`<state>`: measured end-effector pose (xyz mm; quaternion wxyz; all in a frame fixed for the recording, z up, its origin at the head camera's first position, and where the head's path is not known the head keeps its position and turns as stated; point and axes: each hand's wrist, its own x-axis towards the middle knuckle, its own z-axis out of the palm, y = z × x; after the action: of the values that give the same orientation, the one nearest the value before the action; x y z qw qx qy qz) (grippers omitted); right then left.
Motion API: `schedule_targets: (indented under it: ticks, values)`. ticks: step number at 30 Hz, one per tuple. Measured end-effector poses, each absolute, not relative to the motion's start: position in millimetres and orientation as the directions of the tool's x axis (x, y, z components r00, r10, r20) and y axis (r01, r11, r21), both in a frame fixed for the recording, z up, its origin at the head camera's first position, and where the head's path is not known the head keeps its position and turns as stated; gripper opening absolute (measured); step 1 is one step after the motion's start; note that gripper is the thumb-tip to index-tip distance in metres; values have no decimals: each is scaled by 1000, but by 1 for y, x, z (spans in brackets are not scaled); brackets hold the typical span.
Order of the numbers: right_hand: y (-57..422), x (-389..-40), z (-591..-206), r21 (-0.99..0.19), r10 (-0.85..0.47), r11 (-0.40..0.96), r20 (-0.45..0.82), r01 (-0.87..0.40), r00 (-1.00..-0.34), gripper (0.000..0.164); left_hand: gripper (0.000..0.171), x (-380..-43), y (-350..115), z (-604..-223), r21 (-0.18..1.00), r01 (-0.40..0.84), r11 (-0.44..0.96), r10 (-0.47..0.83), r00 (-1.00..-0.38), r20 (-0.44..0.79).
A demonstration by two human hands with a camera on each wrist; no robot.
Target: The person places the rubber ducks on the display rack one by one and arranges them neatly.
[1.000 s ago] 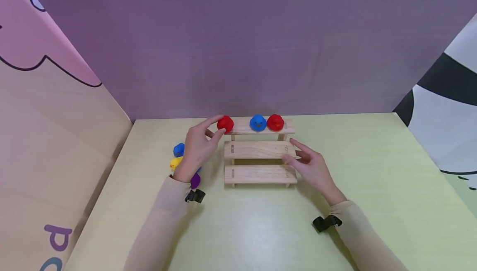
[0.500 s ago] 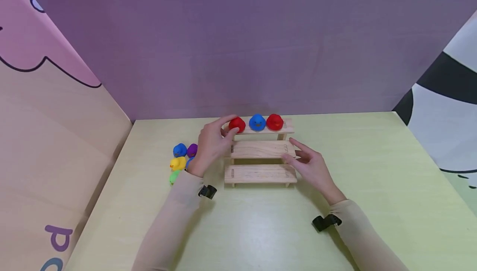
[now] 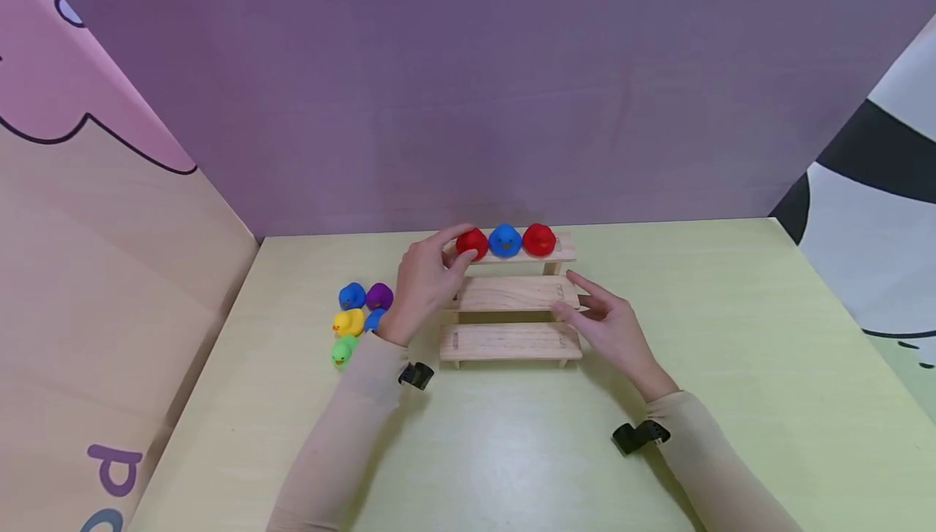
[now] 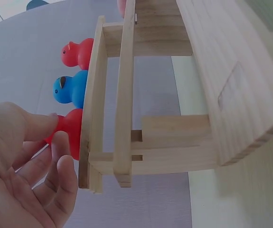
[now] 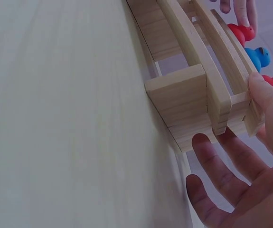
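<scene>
A wooden three-tier stand rises in steps on the table, and its top tier bears a row of rubber ducks. My left hand pinches the leftmost red duck between thumb and fingers; in the left wrist view this red duck touches the top board. Beside it sit a blue duck and another red duck. My right hand holds the stand's right end at the middle tier. In the right wrist view its thumb lies on a board, with the other fingers partly below.
Left of the stand, several ducks cluster on the table: a blue duck, a purple duck, a yellow duck, a green duck and another blue duck partly hidden by my left wrist. A purple wall stands behind.
My left hand has moved right with the red duck along the top tier, up to the blue duck. More of the duck cluster has come into sight. My right hand has stayed put.
</scene>
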<state>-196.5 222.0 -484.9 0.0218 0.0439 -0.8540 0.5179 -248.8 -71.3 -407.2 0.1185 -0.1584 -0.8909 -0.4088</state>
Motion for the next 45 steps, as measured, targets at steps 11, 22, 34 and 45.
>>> schedule_targets:
  ticks: [11,22,34,45]
  values:
    - [224,-195,-485,-891,-52,442,84,-99,-995,68,43,-249,-69,-407,692,384,611,193,-920,341]
    - [224,-195,-485,-886,-48,454,82,-95,-995,69,44,-248,-69,-406,691,389,609,198,-919,342]
    - [224,-196,-487,-885,-45,456,81,-93,-996,69,48,-248,-71,-408,705,397,588,198,-915,351]
    - [225,-197,-488,-876,-46,471,92,-103,-995,70,48,-242,-86,-413,719,400,569,175,-913,369]
